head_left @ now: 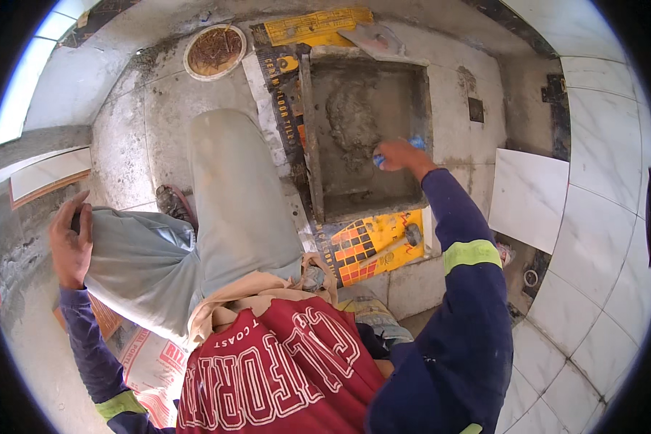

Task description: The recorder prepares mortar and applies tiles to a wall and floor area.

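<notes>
My right hand (399,156) is closed around a blue thing (417,142) that sticks out on both sides of the fist; its kind is mostly hidden by the fingers. It hangs over the right side of a shallow square mixing box (312,145). Inside the box lies a heap of wet grey mortar (351,112), with a thinner grey layer around it. On the left, my left hand (72,239) rests by my bent knee, empty, with its fingers stretched and slightly apart.
Yellow-and-black tile adhesive bags (286,94) lie around the box; a mallet (412,234) rests on the near one. Beyond stand a round bucket (215,52) and a pale flat piece (372,40). A white tile (530,199) leans at right. A paper sack (152,362) lies near my left arm.
</notes>
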Tool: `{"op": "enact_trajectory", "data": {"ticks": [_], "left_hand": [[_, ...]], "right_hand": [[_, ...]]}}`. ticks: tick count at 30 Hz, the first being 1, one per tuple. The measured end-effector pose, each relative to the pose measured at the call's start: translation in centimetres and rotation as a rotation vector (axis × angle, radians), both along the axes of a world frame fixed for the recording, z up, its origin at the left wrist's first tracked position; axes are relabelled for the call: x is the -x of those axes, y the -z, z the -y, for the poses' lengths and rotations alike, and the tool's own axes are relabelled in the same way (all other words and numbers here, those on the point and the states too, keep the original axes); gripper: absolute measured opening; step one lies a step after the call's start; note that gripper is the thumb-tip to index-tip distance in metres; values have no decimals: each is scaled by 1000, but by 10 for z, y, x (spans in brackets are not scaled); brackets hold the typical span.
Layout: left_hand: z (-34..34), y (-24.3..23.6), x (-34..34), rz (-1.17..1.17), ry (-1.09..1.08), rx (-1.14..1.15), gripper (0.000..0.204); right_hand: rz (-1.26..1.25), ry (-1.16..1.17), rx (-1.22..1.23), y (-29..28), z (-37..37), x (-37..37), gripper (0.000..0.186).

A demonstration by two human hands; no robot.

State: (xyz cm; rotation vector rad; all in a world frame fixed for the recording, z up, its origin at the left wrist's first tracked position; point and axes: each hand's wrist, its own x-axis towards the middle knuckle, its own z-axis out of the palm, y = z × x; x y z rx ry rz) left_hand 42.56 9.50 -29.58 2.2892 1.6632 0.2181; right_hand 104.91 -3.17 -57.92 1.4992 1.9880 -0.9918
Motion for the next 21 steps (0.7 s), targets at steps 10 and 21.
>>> {"op": "enact_trajectory", "data": {"ticks": [10, 21], "left_hand": [[-6, 15, 10, 115, -46, 74, 22], [-5, 8, 1, 60, -29, 16, 22]], "right_hand": [[-5, 285, -118, 6, 12, -65, 41], [227, 16, -12, -23, 15, -55, 44]]}}
